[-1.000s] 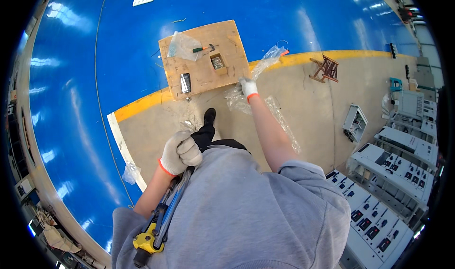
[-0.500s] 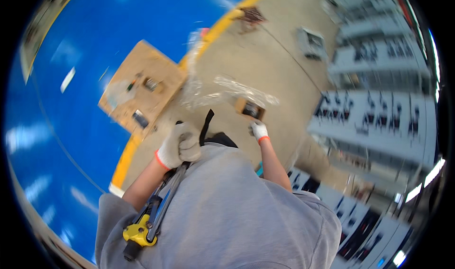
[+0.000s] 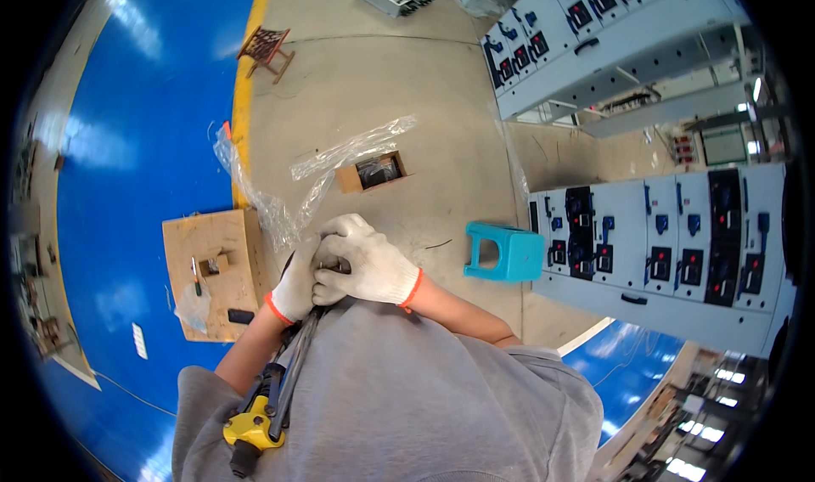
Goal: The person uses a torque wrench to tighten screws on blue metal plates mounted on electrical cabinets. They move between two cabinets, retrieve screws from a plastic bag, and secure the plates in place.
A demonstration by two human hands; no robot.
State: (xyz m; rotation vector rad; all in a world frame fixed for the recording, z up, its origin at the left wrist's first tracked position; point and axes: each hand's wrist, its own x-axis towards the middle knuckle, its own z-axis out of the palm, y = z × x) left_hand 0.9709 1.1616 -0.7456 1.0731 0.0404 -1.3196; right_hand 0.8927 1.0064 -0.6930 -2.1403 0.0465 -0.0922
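A long-handled hand riveter [image 3: 253,424] with a yellow head and dark handles lies slantwise against my grey shirt, head toward the lower left. My left hand [image 3: 295,287], in a white glove with an orange cuff, is closed round the grip ends of its handles. Over it lies my right hand [image 3: 367,264], gloved alike, its fingers curled in and pressed against the left one. Whatever the right fingers hold is hidden between the two gloves.
A wooden box [image 3: 208,227] with a screwdriver [image 3: 198,280] and a dark phone-like object [image 3: 241,316] on top stands left. Ahead lie an open carton [image 3: 350,179] and plastic wrap [image 3: 356,146]. At right are a turquoise stool [image 3: 518,254] and grey switch cabinets [image 3: 628,227].
My right hand has come back from beside the carton to meet my left hand at the riveter's handles. The view has turned, bringing the stool into sight.
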